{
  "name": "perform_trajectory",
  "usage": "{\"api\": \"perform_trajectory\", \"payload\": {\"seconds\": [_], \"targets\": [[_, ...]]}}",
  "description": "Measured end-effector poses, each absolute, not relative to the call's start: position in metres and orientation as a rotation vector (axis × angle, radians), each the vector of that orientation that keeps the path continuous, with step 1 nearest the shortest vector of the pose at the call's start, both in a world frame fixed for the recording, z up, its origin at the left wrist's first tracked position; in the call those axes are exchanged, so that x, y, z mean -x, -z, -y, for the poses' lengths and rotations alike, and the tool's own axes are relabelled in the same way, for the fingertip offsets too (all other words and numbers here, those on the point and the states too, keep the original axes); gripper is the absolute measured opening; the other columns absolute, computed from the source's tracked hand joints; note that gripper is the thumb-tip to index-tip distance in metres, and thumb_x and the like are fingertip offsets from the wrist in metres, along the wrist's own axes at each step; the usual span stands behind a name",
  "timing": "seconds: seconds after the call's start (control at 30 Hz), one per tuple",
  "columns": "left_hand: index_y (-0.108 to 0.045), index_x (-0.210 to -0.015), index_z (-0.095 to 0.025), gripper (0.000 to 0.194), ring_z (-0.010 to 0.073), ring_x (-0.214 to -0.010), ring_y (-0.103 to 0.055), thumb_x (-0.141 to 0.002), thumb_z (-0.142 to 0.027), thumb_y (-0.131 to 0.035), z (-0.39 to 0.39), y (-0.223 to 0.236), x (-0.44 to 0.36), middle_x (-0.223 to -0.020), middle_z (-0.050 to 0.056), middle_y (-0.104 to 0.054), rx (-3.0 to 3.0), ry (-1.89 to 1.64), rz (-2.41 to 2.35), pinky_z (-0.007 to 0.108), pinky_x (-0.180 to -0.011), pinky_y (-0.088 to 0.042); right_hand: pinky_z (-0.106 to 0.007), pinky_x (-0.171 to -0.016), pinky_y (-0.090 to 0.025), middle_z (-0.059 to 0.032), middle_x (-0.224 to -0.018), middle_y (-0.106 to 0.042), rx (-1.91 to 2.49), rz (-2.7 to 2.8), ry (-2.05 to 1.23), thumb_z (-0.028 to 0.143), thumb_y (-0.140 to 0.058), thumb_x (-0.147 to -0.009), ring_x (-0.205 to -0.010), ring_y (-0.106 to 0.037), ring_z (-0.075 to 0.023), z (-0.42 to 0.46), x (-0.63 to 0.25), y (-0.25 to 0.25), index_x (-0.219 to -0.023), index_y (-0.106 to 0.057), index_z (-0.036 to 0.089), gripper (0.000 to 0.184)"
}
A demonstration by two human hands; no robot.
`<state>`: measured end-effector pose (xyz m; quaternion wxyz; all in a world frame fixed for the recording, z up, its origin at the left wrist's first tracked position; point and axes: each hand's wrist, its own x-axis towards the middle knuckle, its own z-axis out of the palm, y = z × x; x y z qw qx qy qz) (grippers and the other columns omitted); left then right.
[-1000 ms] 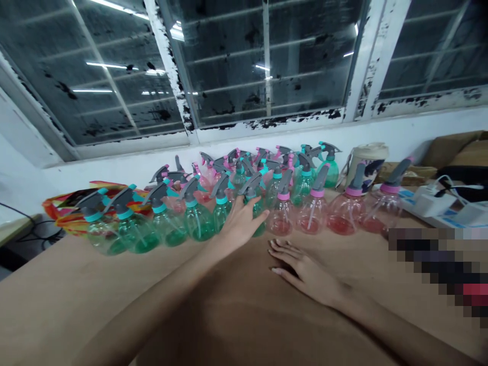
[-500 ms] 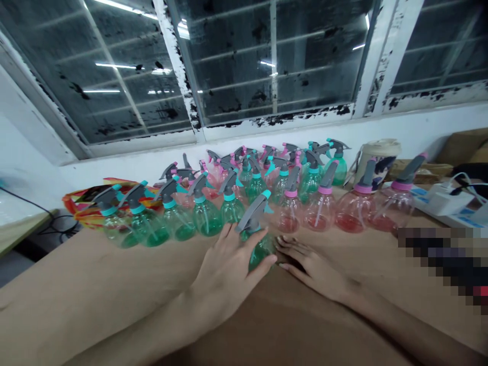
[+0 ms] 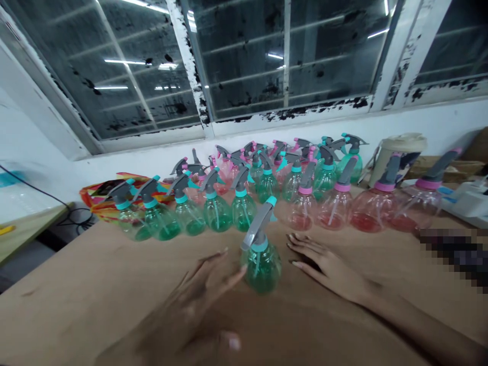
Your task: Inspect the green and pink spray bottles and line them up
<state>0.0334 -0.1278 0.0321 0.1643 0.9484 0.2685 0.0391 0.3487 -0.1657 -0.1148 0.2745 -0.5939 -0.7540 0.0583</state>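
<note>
Dark glass in peeling white window frames point(image 3: 290, 51) spans the top of the head view, above a tan tabletop point(image 3: 76, 284). Along the far part of the tabletop stands a front row with five green bottles point(image 3: 219, 213) with turquoise collars on the left and four pink bottles point(image 3: 369, 211) with pink collars on the right; more spray bottles point(image 3: 269, 184) crowd behind them. An orange-and-yellow bag point(image 3: 91, 195) lies behind the left end, and a pale lidded container point(image 3: 402, 145) stands behind the right end.

The left hand point(image 3: 198, 290), partly blurred, is released, fingers apart and holding nothing. Its index fingertip comes right up to the left side of the near green spray bottle point(image 3: 263, 269); whether it touches, I cannot tell. The right hand point(image 3: 331, 264) is on the tabletop to the right of that bottle, apart from it, palm down with fingers loosely bent and pointing left, grasping nothing.

The near green spray bottle stands by itself between the hands, nearer the person than the row. Its long axis is upright. Its grey spray head point(image 3: 259, 223) slants across the top, the turquoise nozzle tip point(image 3: 271, 200) pointing away from the person and a little right, the grey rear end toward the person and left.
</note>
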Motion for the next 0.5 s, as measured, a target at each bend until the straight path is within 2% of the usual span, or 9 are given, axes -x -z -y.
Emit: {"api": "perform_trajectory", "payload": {"seconds": [0.13,0.2,0.3,0.4,0.5], "targets": [[-0.021,-0.142,-0.036,0.078,0.0314,-0.135,-0.027,-0.078,-0.047,-0.064,0.104,-0.034,-0.051,-0.151,0.004,-0.024,-2.446,-0.218,-0.850,0.055,-0.109,-0.023,-0.048,-0.108,-0.029,-0.0044,-0.140,-0.045,1.606,2.045,-0.128,0.048,-0.045,-0.089,-0.131,-0.036,-0.0230,0.168,-0.346,0.112,-0.134,-0.044,0.025,0.050],[-0.013,-0.143,-0.033,0.095,0.0302,-0.137,-0.024,-0.069,-0.045,-0.073,0.094,-0.031,-0.071,-0.152,0.005,-0.022,-2.271,-0.290,-0.781,0.054,-0.110,-0.022,-0.049,-0.109,-0.028,-0.0042,-0.141,-0.043,1.604,2.080,-0.101,0.049,-0.046,-0.088,-0.132,-0.033,-0.0236,0.170,-0.345,0.110,-0.135,-0.043,0.025,0.052],[-0.010,-0.144,-0.032,0.104,0.0299,-0.137,-0.024,-0.065,-0.034,-0.077,0.086,-0.025,-0.103,-0.152,0.007,-0.020,-2.127,-0.438,-0.608,0.054,-0.111,-0.021,-0.049,-0.109,-0.028,-0.0045,-0.142,-0.040,1.581,2.117,-0.081,0.048,-0.048,-0.088,-0.133,-0.031,-0.0239,0.171,-0.343,0.108,-0.136,-0.040,0.025,0.054],[-0.016,-0.142,-0.034,0.094,0.0275,-0.134,-0.031,-0.069,-0.026,-0.074,0.085,-0.023,-0.125,-0.149,0.006,-0.030,-2.108,-0.548,-0.546,0.049,-0.109,-0.027,-0.049,-0.108,-0.029,-0.0047,-0.144,-0.038,1.569,2.119,-0.081,0.047,-0.048,-0.088,-0.133,-0.030,-0.0244,0.172,-0.342,0.107,-0.137,-0.039,0.025,0.055],[-0.032,-0.135,-0.030,0.072,0.0264,-0.123,-0.047,-0.073,-0.025,-0.069,0.085,-0.023,-0.136,-0.135,0.006,-0.051,-2.115,-0.662,-0.515,0.043,-0.102,-0.040,-0.048,-0.108,-0.029,-0.0053,-0.144,-0.037,1.578,2.123,-0.079,0.047,-0.048,-0.088,-0.133,-0.030,-0.0245,0.172,-0.341,0.106,-0.139,-0.036,0.023,0.057]]}}
